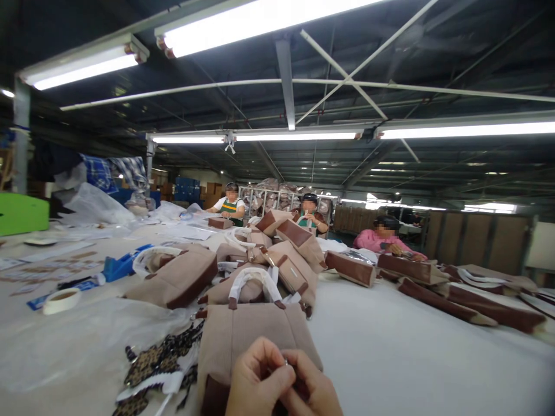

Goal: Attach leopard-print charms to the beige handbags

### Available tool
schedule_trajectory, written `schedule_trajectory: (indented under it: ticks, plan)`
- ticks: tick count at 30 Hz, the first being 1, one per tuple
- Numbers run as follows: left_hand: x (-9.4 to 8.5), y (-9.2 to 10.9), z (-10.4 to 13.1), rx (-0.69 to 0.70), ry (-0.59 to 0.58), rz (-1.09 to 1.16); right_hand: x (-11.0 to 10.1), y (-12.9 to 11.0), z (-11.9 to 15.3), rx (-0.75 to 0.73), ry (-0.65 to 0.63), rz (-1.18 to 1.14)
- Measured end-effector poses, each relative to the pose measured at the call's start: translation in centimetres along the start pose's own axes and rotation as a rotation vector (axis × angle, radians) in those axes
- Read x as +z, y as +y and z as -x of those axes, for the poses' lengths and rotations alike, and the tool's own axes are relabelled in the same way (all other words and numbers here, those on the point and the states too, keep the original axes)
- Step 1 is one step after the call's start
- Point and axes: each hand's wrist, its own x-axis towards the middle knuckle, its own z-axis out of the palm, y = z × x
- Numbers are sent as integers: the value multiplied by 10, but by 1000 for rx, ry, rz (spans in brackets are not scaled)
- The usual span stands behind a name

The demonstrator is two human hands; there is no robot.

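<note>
Both hands meet at the bottom centre, over the front of a beige handbag [260,320] with brown trim. My left hand [260,378] pinches with thumb and forefinger against the fingertips of my right hand [310,384], which are also closed. A tiny shiny bit shows between the fingertips, too small to name. The handbag lies on the table with its handles, wrapped in white, pointing away from me. Left of it lies a heap of leopard-print fabric pieces [150,364] with dark cords and a white strip.
More beige handbags [177,277] are piled behind and others lie along the right side [451,300]. A tape roll [62,301], a blue tape dispenser [125,263] and clear plastic sheeting [87,341] lie left. Several people sit across the table, one in a pink top [373,240].
</note>
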Motion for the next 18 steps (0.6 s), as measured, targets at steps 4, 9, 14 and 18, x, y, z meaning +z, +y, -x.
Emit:
schedule_trajectory:
  ticks: [4,9,14,18]
  plan:
    - [5,16,-15,74,83,-61,-23,-6,-21,91,-3,-129]
    - [6,16,-39,86,141,-65,-40,1,-37,-93,143,176]
    - [8,-9,-56,120,184,29,-29,11,-48,-250,236,248]
    - [6,-24,-67,99,150,0,-34,21,-52,-403,307,291]
